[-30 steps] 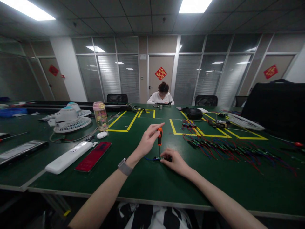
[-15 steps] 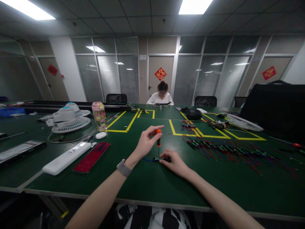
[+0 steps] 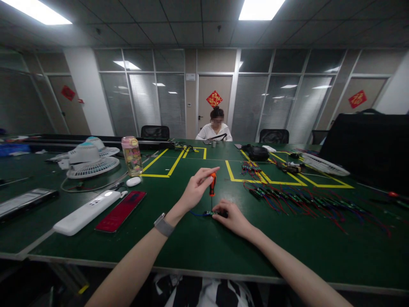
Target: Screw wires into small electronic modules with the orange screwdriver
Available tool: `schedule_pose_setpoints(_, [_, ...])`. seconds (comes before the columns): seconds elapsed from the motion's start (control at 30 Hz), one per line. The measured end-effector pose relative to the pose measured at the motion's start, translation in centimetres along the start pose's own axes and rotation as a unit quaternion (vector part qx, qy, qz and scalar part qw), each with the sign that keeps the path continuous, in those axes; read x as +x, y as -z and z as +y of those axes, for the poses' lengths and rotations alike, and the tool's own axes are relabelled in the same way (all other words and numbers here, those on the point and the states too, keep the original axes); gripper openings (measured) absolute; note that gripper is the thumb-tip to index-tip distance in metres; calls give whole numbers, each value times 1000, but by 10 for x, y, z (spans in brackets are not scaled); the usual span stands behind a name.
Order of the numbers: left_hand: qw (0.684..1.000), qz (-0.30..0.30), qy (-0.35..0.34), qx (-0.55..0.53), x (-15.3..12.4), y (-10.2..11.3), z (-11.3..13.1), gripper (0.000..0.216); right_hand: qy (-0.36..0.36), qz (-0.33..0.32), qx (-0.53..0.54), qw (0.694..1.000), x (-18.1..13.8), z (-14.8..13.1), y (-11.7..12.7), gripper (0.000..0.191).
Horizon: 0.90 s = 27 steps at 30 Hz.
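My left hand, with a watch on its wrist, has its thumb and fingers closed on the top of an orange-and-black screwdriver. The screwdriver stands nearly upright, and its shaft points down at a small green circuit board. Whether the tip sits in a screw is too small to tell. My right hand rests on the table, fingers curled over the board's right end and hiding part of it. A blue wire runs out from the board's left side.
Several boards with red and blue wires lie to the right on the green table. At left are a red-screened phone, a white power strip, a bottle and white fans. Opposite sits a person.
The left thumb and fingers have shifted slightly on top of the screwdriver, showing more of its handle. My right hand stays on the board. The whole view has drifted a little.
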<state>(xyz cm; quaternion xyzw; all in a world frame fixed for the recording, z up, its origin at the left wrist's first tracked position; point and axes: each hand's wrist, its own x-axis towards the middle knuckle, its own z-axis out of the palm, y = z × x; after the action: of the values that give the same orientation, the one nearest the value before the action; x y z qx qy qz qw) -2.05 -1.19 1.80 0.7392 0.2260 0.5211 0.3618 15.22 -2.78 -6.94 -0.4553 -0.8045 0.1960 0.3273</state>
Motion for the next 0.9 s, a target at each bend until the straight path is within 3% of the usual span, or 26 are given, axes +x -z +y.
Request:
schedule_pose_setpoints(0.1, [1000,-12,-4,-14,0,0,-1,34,-2,0,1,1000,0,0,0,9])
schedule_pose_setpoints(0.27, [993,58,-43,98,-1,0,-4,28,-1,3,-9,1000,0,-1,0,9])
schedule_pose_setpoints(0.43, [999,-29,13,-12,-1,1,-4,37,3,2,-3,1000,0,0,0,10])
schedule_pose_setpoints(0.6, [999,27,-9,39,-1,-1,-3,31,0,2,-3,1000,0,-2,1,8])
schedule_pose_setpoints(0.77, [999,-19,18,-37,0,0,-3,37,4,3,3,1000,0,-1,0,8])
schedule_pose_setpoints(0.9, [999,36,-2,15,1,2,-4,32,2,1,2,1000,0,1,0,10])
